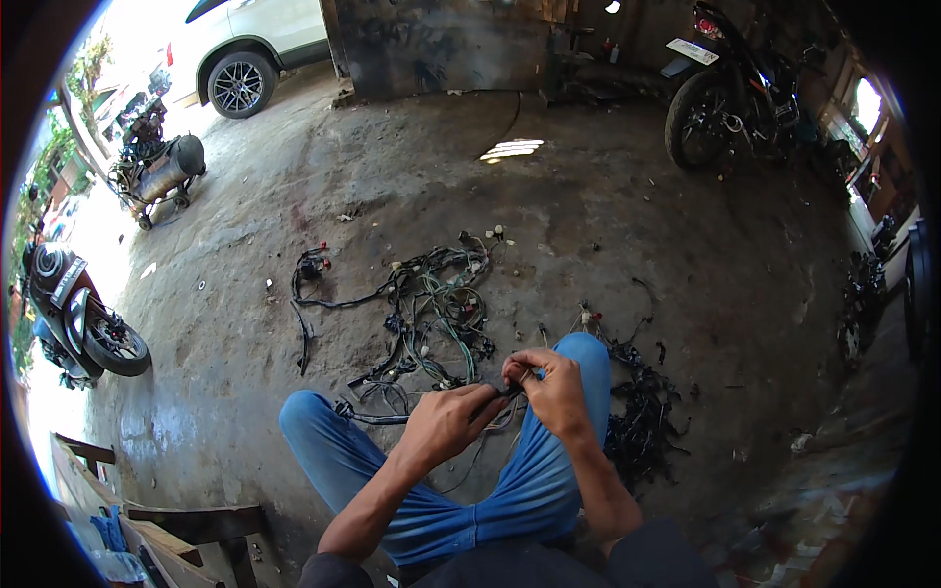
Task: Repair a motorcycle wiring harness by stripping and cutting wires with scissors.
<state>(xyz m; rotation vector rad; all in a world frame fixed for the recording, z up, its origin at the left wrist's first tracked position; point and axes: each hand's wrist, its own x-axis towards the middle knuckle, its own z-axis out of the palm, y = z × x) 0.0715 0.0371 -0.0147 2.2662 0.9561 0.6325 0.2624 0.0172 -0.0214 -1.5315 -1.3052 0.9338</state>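
Low in the middle of the head view, my left hand (453, 419) and my right hand (551, 397) meet over my bent legs, closed on a small black piece of wiring (503, 390), whose details are mostly hidden by my fingers. My right thumb and forefinger pinch at its upper end. Beyond my hands, a tangled wiring harness (436, 304) with green and black wires and several connectors lies on the concrete floor (569, 216). To the right of my right knee is a heap of black scraps (642, 412), perhaps tape or sheathing; I cannot tell which.
A scooter (83, 323) and a wheeled compressor (162, 171) stand at left, a white car (250, 44) behind. A motorbike (716, 108) is at the back right, dark parts (858, 294) along the right wall. A wooden frame (191, 519) sits at the lower left.
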